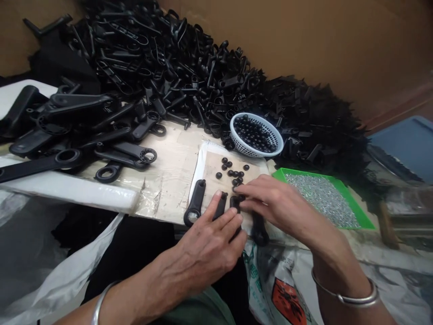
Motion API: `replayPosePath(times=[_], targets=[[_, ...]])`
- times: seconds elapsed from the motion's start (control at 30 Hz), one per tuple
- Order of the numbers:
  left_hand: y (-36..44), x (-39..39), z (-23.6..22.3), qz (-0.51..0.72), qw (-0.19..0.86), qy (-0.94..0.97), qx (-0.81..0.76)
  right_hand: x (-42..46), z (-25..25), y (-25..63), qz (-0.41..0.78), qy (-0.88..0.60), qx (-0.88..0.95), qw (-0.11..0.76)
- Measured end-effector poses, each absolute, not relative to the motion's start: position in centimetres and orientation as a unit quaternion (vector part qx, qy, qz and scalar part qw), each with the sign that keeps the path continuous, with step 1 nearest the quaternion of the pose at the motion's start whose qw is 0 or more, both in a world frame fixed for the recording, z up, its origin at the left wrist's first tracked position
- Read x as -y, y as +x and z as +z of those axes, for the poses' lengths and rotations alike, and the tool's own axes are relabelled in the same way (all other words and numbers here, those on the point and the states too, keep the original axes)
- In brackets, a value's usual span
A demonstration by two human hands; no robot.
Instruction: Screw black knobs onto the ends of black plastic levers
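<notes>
Several black plastic crank arms lie in a row at the table's front edge, the leftmost arm [195, 203] with its ring end towards me. My left hand [214, 241] is bent over the middle arms, with its thumb and fingers closed about a crank arm [220, 206] and covering its lower part. Beside it, my right hand [274, 198] pinches a small black ball [241, 197] at the top of the neighbouring arm, partly hidden by the fingers. Another arm [259, 228] lies under my right wrist. Loose black balls [230, 173] are scattered just beyond my fingers.
A pale blue basket [237, 143] full of black balls stands behind. To the right, a green tray [367, 221] holds small silver metal pins. Finished-looking crank arms [111, 135] are heaped left, and a large pile of black parts [189, 67] rises at the back.
</notes>
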State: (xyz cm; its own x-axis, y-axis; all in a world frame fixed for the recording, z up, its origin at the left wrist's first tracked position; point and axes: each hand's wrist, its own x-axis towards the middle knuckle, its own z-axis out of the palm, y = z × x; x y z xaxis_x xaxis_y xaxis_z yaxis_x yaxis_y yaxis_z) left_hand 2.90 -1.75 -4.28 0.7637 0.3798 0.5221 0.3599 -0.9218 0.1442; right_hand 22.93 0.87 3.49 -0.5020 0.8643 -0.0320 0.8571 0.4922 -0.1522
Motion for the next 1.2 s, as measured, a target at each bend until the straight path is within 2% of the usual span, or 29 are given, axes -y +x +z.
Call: replayPosePath(times=[0.13, 0.37, 0.53, 0.63, 0.73, 0.83, 0.93, 1.1, 1.2], targets=[[2.9, 1.7, -4.3, 0.280, 0.023, 0.939, -0.199, -0.7, 2.7, 22.6, 0.078, -0.483, 0.871, 0.040], [2.9, 1.7, -4.0, 0.267, 0.029, 0.942, -0.201, 0.5, 1.0, 22.6, 0.050, -0.484, 0.864, 0.128], [3.0, 1.7, -4.1, 0.263, 0.020, 0.944, -0.199, 0.0, 2.2, 23.0, 0.100, -0.500, 0.852, 0.118], [2.9, 1.6, -4.1, 0.258, 0.015, 0.947, -0.189, -1.1, 3.4, 24.1, 0.078, -0.531, 0.832, 0.143], [2.4, 1.5, -4.0, 0.265, 0.017, 0.945, -0.189, -2.2, 3.7, 25.0, 0.043, -0.561, 0.822, 0.088], [1.5, 1.5, -4.2, 0.296, 0.007, 0.933, -0.204, -3.0, 3.3, 24.8, 0.068, -0.577, 0.814, 0.023], [0.6, 1.6, -4.4, 0.307, -0.015, 0.923, -0.231, -3.4, 2.9, 24.0, 0.077, -0.591, 0.803, -0.007], [0.1, 1.8, -4.9, 0.308, -0.030, 0.917, -0.251, -3.8, 2.1, 23.3, 0.068, -0.601, 0.796, -0.014], [0.2, 1.8, -5.1, 0.314, -0.035, 0.916, -0.248, -3.5, 2.1, 23.8, 0.092, -0.611, 0.786, 0.019]])
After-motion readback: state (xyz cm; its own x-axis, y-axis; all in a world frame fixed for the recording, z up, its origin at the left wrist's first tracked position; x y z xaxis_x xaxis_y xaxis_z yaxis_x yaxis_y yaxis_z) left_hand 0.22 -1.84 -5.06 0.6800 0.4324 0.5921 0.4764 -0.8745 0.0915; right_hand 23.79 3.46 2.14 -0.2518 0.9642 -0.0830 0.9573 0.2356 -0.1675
